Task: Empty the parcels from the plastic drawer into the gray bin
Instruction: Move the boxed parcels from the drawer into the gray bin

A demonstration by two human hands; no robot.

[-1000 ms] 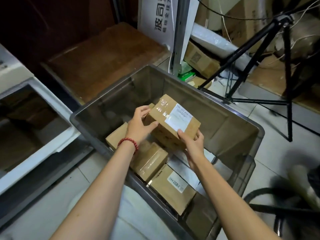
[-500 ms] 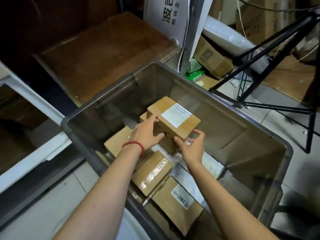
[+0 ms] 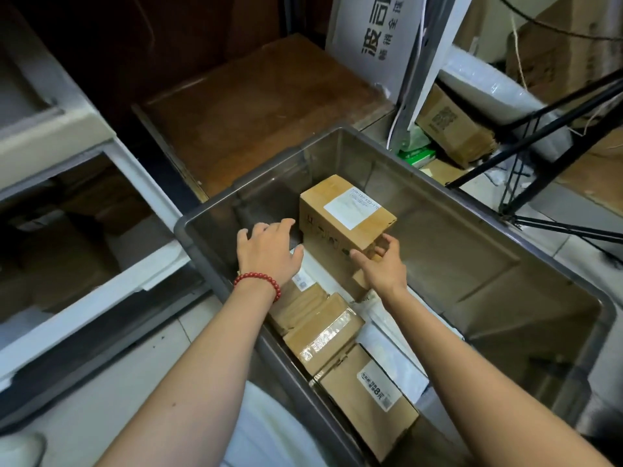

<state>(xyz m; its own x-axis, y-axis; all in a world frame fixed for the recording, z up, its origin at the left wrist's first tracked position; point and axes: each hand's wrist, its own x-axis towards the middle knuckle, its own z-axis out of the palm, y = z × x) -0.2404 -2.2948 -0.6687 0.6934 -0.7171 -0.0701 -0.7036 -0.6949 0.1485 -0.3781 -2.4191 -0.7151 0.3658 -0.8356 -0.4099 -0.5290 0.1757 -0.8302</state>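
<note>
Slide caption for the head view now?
Labelled box set in the gray bin among other parcels, left hand open beside it, right hand at its lower corner.
</note>
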